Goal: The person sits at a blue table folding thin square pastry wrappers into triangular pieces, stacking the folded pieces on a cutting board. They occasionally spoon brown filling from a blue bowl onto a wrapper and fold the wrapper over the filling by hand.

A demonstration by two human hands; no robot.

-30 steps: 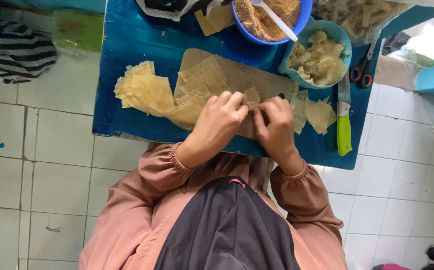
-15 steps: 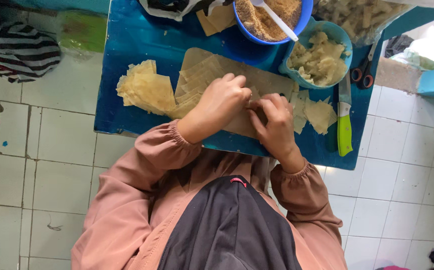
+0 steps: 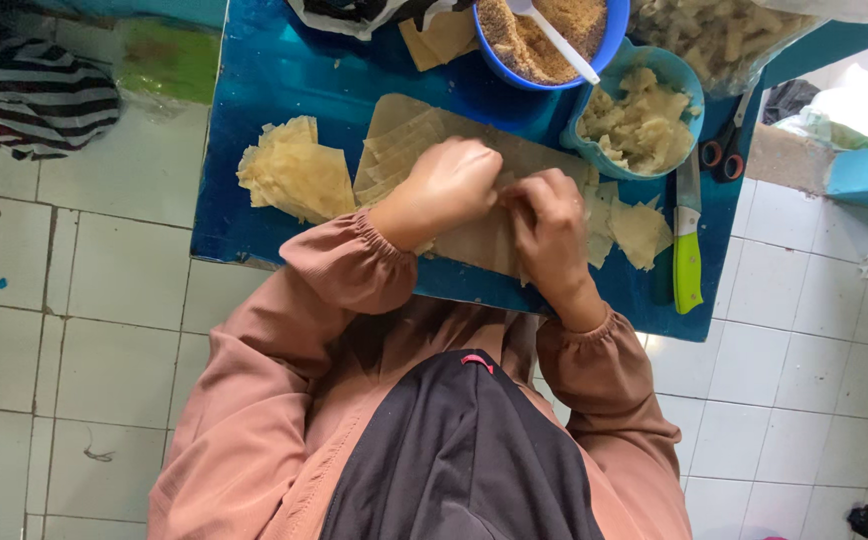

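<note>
Fingers of both hands curl together over a thin pale wrapper sheet on a wooden board, the left hand and right hand meeting knuckle to knuckle and closed on the sheet's folded edge; what lies inside the fold cannot be seen. On the board just left of the hands sits a fanned stack of square wrappers. A looser heap of wrappers lies on the blue worktop to the left, and a few more pieces rest just right of the right hand. Farther off stand a blue bowl of brown crumbs with a white spoon, and a teal bowl of folded pieces. A green-handled knife lies at the right edge, scissors beyond it.
</note>
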